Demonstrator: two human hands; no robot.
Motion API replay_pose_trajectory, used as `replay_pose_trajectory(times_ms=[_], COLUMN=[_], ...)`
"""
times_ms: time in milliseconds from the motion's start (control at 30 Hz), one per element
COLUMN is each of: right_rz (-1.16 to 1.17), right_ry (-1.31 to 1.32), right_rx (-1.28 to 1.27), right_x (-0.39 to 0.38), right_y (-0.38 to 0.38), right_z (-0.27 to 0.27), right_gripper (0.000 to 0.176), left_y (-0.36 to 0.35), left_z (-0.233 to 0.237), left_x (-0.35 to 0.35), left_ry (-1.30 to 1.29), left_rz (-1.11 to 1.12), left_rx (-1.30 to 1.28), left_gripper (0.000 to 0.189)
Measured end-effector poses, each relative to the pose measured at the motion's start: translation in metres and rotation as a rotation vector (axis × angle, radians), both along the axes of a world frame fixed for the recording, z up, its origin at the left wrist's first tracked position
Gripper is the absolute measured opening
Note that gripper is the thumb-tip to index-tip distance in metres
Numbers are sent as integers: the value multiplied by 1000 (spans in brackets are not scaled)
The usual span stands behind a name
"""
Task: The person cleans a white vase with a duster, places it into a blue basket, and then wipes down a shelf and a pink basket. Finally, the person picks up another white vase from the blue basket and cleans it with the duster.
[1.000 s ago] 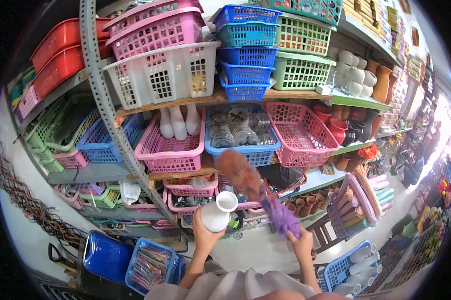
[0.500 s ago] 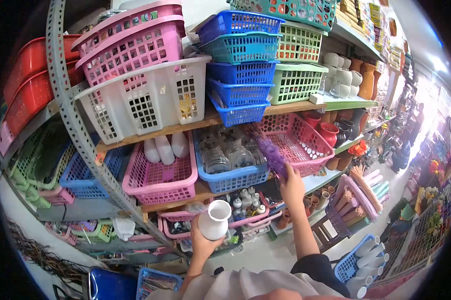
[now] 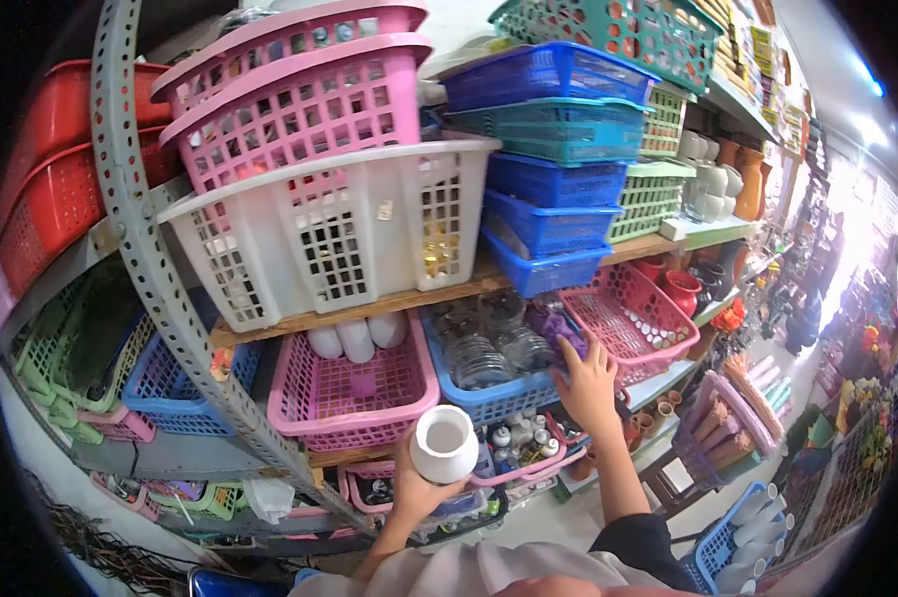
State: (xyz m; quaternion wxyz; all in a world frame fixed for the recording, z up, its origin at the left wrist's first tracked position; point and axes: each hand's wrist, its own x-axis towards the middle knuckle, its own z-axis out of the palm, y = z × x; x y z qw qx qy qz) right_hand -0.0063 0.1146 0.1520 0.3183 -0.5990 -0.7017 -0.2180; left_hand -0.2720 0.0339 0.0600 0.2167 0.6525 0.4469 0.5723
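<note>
Leaned in closer to the shelves than half a second before, with the right hand [image 3: 586, 383] and purple duster [image 3: 553, 325] brought lower, into the blue basket [image 3: 489, 400].

Held the white vase [image 3: 445, 444] upright in the left hand [image 3: 417, 495], fingers wrapped round its lower body, mouth facing up, just in front of the shelf edge under the pink basket [image 3: 354, 403]. Laid the right hand over the blue basket's front rim, fingers spread against the duster's purple end, beside the clear jars [image 3: 479, 358]; could not tell whether gripping the duster or only touching it.
</note>
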Motion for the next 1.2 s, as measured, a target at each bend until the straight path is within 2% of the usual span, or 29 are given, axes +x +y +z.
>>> replay_pose_trajectory(times_ms=[33,100,167,233,300,433,467,567,633,667,700,733,767,800,833,933,1000,1033,1100,1167,1200], right_rz=[18,670,964,1115,1129,1150,1152,1116,1008,991,911,921,855,785,789,986,900,873,854,827,809], right_ry=[-1,96,198,235,319,423,380,249,326,258,286,156,193,228,228,356,126,46,207,371,454], right_rx=[3,-212,-320,-326,-382,-338,-348,-292,-487,-593,-604,-440,-550,-656,-661,-856,-925,-945,-975,-1007,-1024], right_x=[-9,-30,-62,-90,-119,-171,-185,-230,-261,-283,-298,-323,-336,-345,-354,-377,-385,-388,-394,-398,-399], right_y=[-7,-21,-33,-34,-34,-6,1,36,55,90,97,136,134,134,151,217,227,227,222,216,215], right_z=[12,36,53,53,53,34,31,13,8,-14,-14,-44,-30,-13,-16,-44,-43,-43,-46,-50,-53], right_gripper=[55,61,70,79,81,69,65,68,66,72,76,80,81,82,82,92,96,97,98,100,101], left_y=[4,17,22,23,27,35,34,43,59,75,87,98,109,133,161,200,214,218,225,229,223], left_z=[6,22,63,83,92,91,93,94,87,81,79,88,96,83,66,61,55,53,49,44,46], left_x=[-7,-23,-38,-53,-69,-111,-122,-150,-162,-173,-179,-184,-191,-204,-218,-233,-231,-229,-221,-218,-220], left_ry=[8,4,176,230,286,403,457,626,620,668,651,545,438,539,641,635,833,831,761,586,720], left_rz=[-20,-34,-34,-18,-1,129,154,236,336,342,355,268,181,298,415,365,524,530,650,710,605], left_rx=[-2,-6,137,170,199,177,91,-46,-137,-123,-187,-264,-339,-316,-290,-316,-401,-402,-612,-763,-793], left_gripper=[98,101,104,105,106,116,118,123,123,124,125,126,128,129,131,132,124,124,131,119,105])
